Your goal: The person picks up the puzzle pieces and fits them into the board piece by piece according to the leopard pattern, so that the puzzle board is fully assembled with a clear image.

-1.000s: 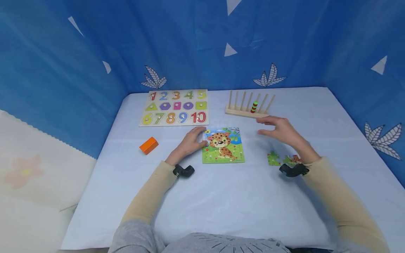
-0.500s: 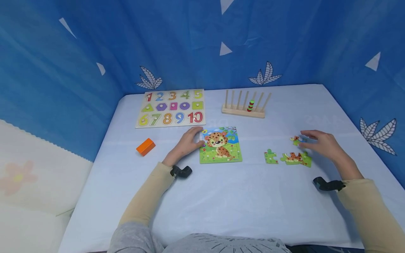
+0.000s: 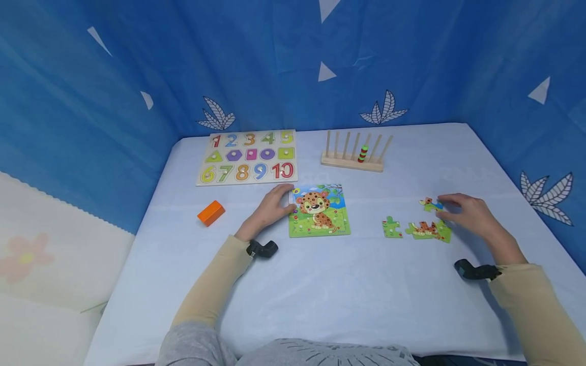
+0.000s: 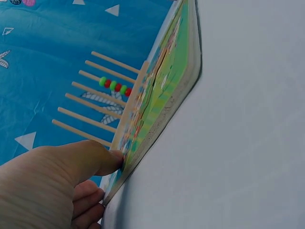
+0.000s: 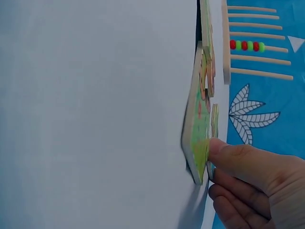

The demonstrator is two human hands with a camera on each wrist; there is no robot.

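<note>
In the head view a square leopard jigsaw puzzle point(image 3: 319, 211) lies flat on the white table. My left hand point(image 3: 271, 209) holds its left edge, thumb point(image 4: 107, 161) on the near side and fingers round the upper left corner. Farther right, loose puzzle pieces lie in a small group: a green piece point(image 3: 391, 227) and a few spotted pieces point(image 3: 428, 230) lying against one another. Just above them my right hand point(image 3: 469, 214) pinches a blue and green puzzle piece point(image 3: 431, 205) at its right end, between thumb and fingers. The right wrist view shows this pinch partly hidden behind a nearer piece point(image 5: 196, 124).
A wooden number and shape board point(image 3: 247, 157) lies at the back left. Right of it stands a wooden peg rack point(image 3: 351, 161) with red and green beads on one peg. An orange block point(image 3: 211, 213) sits at the left. A blue curtain point(image 3: 274, 61) hangs behind the table.
My right hand has moved right from above the table to the loose pieces and now pinches one puzzle piece. My left hand stays at the jigsaw puzzle's edge.
</note>
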